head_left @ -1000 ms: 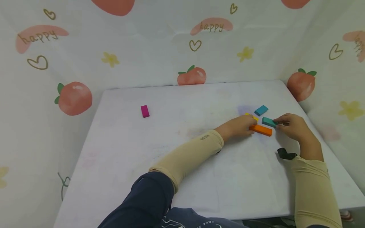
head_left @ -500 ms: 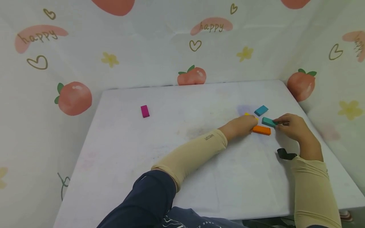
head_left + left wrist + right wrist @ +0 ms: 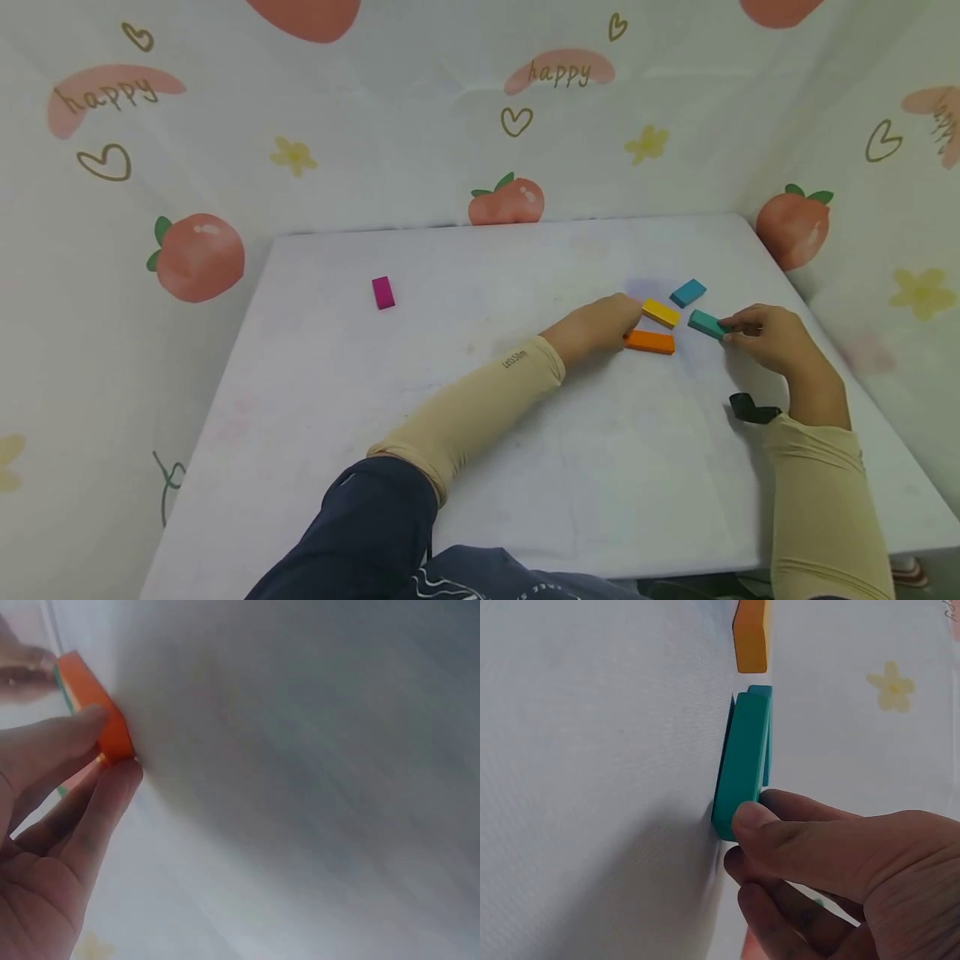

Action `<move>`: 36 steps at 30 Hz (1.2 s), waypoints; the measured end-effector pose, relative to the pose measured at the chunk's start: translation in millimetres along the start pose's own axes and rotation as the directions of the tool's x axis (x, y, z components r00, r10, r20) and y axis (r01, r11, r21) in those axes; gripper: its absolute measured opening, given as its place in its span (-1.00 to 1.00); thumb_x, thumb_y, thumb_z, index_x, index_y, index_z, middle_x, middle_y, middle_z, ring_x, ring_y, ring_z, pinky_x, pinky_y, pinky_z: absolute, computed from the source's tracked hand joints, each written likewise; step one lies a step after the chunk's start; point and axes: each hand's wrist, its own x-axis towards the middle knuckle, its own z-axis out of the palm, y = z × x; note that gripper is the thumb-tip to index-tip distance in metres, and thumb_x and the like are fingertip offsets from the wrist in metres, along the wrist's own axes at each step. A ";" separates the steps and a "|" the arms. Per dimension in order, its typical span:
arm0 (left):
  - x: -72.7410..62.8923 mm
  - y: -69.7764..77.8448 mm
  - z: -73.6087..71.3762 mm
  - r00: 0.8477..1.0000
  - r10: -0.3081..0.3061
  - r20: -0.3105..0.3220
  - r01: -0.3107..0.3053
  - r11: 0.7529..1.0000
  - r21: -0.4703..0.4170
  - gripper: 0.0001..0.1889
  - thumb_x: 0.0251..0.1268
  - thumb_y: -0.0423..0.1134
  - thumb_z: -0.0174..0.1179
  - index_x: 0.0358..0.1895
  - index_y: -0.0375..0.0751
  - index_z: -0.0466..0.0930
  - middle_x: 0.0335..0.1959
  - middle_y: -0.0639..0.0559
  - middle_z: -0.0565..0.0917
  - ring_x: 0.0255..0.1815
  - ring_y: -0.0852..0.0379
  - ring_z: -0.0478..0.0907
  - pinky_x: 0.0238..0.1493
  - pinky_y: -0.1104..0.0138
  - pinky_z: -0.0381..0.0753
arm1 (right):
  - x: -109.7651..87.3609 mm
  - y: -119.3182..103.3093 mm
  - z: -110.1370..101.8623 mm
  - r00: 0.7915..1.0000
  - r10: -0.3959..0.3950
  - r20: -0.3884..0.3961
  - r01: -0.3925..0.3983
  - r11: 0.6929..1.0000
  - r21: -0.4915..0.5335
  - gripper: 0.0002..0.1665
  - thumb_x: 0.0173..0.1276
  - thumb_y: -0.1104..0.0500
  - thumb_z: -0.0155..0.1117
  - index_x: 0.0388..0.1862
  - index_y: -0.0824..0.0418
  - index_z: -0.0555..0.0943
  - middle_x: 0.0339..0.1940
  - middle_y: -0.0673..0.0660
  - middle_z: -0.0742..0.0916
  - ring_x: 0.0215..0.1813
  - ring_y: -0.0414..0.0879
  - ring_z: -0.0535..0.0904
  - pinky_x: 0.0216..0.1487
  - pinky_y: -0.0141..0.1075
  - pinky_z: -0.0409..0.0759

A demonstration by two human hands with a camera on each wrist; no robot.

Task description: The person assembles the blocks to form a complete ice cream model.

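Observation:
My left hand (image 3: 606, 322) pinches one end of an orange block (image 3: 651, 342) between thumb and fingers; in the left wrist view the thumb lies on the face of the orange block (image 3: 101, 712). My right hand (image 3: 772, 333) pinches the near right end of a teal block (image 3: 707, 325). In the right wrist view that teal block (image 3: 744, 761) runs forward from the thumb and fingers, close over the white surface. A yellow block (image 3: 661, 313) lies between the two hands, behind the orange one. Beyond the teal block rests a blue block (image 3: 687, 292).
A magenta block (image 3: 383, 292) lies alone at the far left of the white table (image 3: 315, 392). Behind the table hangs a white cloth (image 3: 390, 108) printed with peaches and hearts. A black strap piece (image 3: 750, 408) sticks out at the right wrist.
My left hand has moved left with the orange block, away from the teal one. The yellow block, partly covered before, now shows fully. My right hand stays on the teal block.

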 end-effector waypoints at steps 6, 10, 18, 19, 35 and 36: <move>-20.8 -28.7 12.3 0.990 -0.124 -0.068 0.125 0.992 0.015 -0.91 0.41 -0.36 0.34 -0.11 -0.22 0.64 -0.16 0.00 0.70 -0.16 0.16 0.58 -0.04 0.41 0.62 | -3.6 -1.0 2.6 1.000 -0.022 -0.013 0.021 1.000 -0.016 -0.67 0.43 0.29 0.36 0.09 0.47 0.74 0.00 0.47 0.72 0.00 0.26 0.60 -0.23 -0.41 0.46; -48.7 -48.1 8.4 0.985 -0.149 -0.091 0.147 0.989 -0.027 -0.91 0.41 -0.33 0.37 -0.16 -0.28 0.71 -0.20 -0.04 0.75 -0.20 0.13 0.64 -0.09 0.37 0.68 | -6.8 -4.1 6.1 1.000 -0.026 -0.004 0.026 1.000 -0.013 -0.67 0.41 0.31 0.39 0.08 0.46 0.74 -0.03 0.44 0.73 -0.03 0.22 0.62 -0.22 -0.38 0.50; -98.5 -71.3 4.3 0.967 -0.224 -0.120 0.216 0.974 -0.075 -0.89 0.41 -0.32 0.38 -0.17 -0.32 0.75 -0.23 -0.08 0.77 -0.24 0.11 0.63 -0.12 0.31 0.69 | -14.2 -15.9 11.1 0.997 -0.079 0.010 0.079 0.997 -0.024 -0.68 0.37 0.30 0.43 0.04 0.47 0.76 -0.07 0.39 0.74 -0.11 0.10 0.63 -0.29 -0.45 0.52; -103.8 -72.9 4.3 0.964 -0.236 -0.121 0.229 0.971 -0.073 -0.89 0.40 -0.32 0.39 -0.18 -0.32 0.76 -0.23 -0.08 0.77 -0.25 0.11 0.63 -0.12 0.31 0.69 | -15.3 -18.0 12.5 0.997 -0.082 0.011 0.083 0.996 -0.019 -0.68 0.36 0.30 0.44 0.03 0.46 0.77 -0.08 0.38 0.75 -0.12 0.08 0.63 -0.29 -0.46 0.52; -162.5 -81.0 7.8 0.909 -0.400 -0.115 0.392 0.916 -0.088 -0.79 0.34 -0.21 0.50 -0.19 -0.32 0.82 -0.25 -0.07 0.79 -0.27 0.09 0.64 -0.12 0.28 0.72 | -18.7 -52.0 32.8 0.983 -0.180 0.029 0.180 0.984 0.012 -0.70 0.32 0.34 0.51 -0.01 0.49 0.77 -0.15 0.33 0.75 -0.16 0.04 0.64 -0.30 -0.53 0.51; -164.8 -80.6 8.5 0.906 -0.407 -0.117 0.398 0.913 -0.092 -0.79 0.34 -0.20 0.50 -0.21 -0.32 0.82 -0.27 -0.07 0.79 -0.28 0.09 0.63 -0.13 0.28 0.71 | -18.3 -54.3 33.7 0.983 -0.182 0.036 0.181 0.983 0.017 -0.69 0.32 0.34 0.50 0.01 0.49 0.77 -0.13 0.34 0.75 -0.15 0.06 0.65 -0.29 -0.53 0.52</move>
